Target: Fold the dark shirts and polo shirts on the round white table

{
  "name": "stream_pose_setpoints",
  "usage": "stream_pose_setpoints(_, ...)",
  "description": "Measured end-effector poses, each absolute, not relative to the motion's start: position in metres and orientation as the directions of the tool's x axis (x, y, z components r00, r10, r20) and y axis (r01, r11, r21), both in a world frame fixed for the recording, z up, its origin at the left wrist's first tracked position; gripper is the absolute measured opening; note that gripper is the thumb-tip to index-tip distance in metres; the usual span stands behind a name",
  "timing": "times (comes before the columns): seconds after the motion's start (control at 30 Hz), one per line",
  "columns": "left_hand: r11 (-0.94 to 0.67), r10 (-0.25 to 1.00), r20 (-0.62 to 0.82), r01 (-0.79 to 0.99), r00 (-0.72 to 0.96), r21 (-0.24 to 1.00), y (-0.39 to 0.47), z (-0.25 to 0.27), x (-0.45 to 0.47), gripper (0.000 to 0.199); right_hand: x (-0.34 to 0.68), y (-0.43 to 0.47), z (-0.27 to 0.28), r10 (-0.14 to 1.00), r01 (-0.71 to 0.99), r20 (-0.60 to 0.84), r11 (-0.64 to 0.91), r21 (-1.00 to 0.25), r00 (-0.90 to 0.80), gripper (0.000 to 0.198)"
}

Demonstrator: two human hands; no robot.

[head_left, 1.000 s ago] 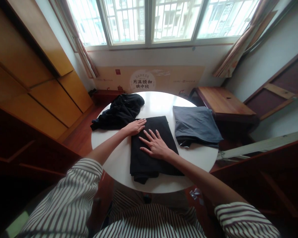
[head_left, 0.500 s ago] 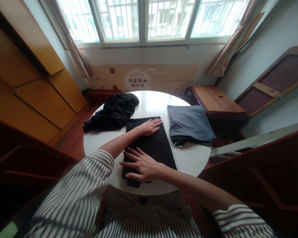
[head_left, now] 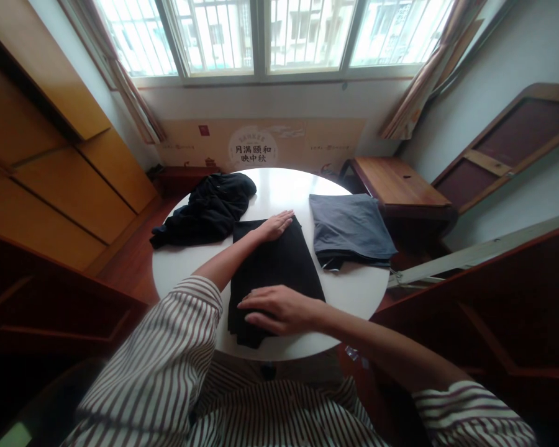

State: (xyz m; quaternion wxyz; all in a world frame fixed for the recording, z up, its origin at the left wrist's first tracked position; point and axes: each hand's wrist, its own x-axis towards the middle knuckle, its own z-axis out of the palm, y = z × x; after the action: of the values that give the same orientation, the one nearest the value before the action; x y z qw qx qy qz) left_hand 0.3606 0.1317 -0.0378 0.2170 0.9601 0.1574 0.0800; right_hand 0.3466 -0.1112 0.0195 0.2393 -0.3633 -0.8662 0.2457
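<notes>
A folded black garment point(head_left: 284, 264) lies lengthwise on the white round table point(head_left: 358, 304) in front of me. Flat at its far end rests my left hand point(head_left: 277, 225), fingers stretched out toward the far right corner. My right hand point(head_left: 279, 309) is over the near end, palm down, its fingers extended and pointing left; whether it presses on the cloth I cannot tell. Neither hand grips anything. To the left is a crumpled heap of black clothing point(head_left: 209, 208). On the right sits a neat stack of folded clothes with a grey one point(head_left: 349, 226) on top.
A wooden side table point(head_left: 400, 180) stands behind the round table at the right. Wooden cabinets point(head_left: 65, 192) line the left wall. Dark red wooden panels flank me on both sides, and a barred window point(head_left: 302, 37) is ahead.
My left hand has shifted slightly to the far edge of the black garment. My right hand's spread fingers have drawn closer together, and it has moved a little to the right.
</notes>
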Motion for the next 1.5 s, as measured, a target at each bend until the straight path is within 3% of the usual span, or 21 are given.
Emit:
stream_pose_setpoints(0.13,-0.879,0.360,0.086,0.307,0.929,0.364,0.131,-0.038,0.319,0.055,0.402,-0.073,0.019,0.855,0.731,0.263,0.519,-0.442,-0.448,0.040)
stream_pose_setpoints(0.23,-0.895,0.381,-0.009,0.371,0.925,0.246,0.129,-0.041,0.289,0.056,0.428,-0.059,-0.004,0.911,0.864,0.163,0.411,-0.291,-0.379,0.051)
stream_pose_setpoints(0.33,-0.892,0.422,-0.045,0.424,0.905,0.157,0.129,-0.043,0.277,0.057,0.433,-0.068,-0.026,0.934,0.909,0.092,0.356,-0.218,-0.344,0.059)
stream_pose_setpoints(0.67,-0.845,0.501,-0.098,0.510,0.860,0.161,0.146,-0.035,0.285,0.055,0.420,-0.144,-0.033,0.924,0.882,0.136,0.382,-0.277,-0.357,0.060)
stream_pose_setpoints(0.77,-0.819,0.553,-0.022,0.548,0.833,0.172,0.143,-0.030,0.286,0.053,0.419,-0.163,-0.037,0.921,0.861,0.124,0.390,-0.326,-0.369,0.065)
stream_pose_setpoints(0.87,-0.789,0.613,0.184,0.589,0.768,0.172,0.125,-0.023,0.276,0.051,0.425,-0.168,-0.037,0.925,0.813,0.162,0.379,-0.443,-0.344,0.061)
stream_pose_setpoints(0.97,-0.693,0.719,0.310,0.682,0.623,0.236,0.094,-0.009,0.246,0.042,0.438,-0.151,-0.025,0.951,0.778,0.305,0.228,-0.585,-0.050,0.048)
stream_pose_setpoints(1.03,-0.546,0.837,0.220,0.794,0.502,0.267,0.071,0.001,0.217,0.039,0.449,-0.127,-0.013,0.938,0.723,0.265,0.025,-0.690,0.222,0.047)
stream_pose_setpoints(1.13,-0.383,0.911,-0.060,0.889,0.409,0.251,0.040,0.012,0.170,0.061,0.462,-0.082,0.005,0.898,0.453,-0.086,-0.299,-0.840,0.433,0.057)
stream_pose_setpoints(1.2,-0.354,0.875,-0.216,0.878,0.433,0.324,0.023,0.012,0.146,0.071,0.465,-0.054,0.011,0.861,0.249,-0.256,-0.391,-0.886,0.439,0.057)
stream_pose_setpoints(1.3,-0.327,0.773,-0.338,0.793,0.538,0.515,0.001,0.002,0.125,0.072,0.464,-0.026,0.012,0.849,0.064,-0.331,-0.389,-0.919,0.411,0.042)
stream_pose_setpoints(1.5,-0.364,0.777,-0.181,0.665,0.603,0.652,-0.030,-0.027,0.123,0.056,0.450,-0.013,0.015,0.851,-0.087,-0.434,-0.428,-0.900,0.296,0.024)
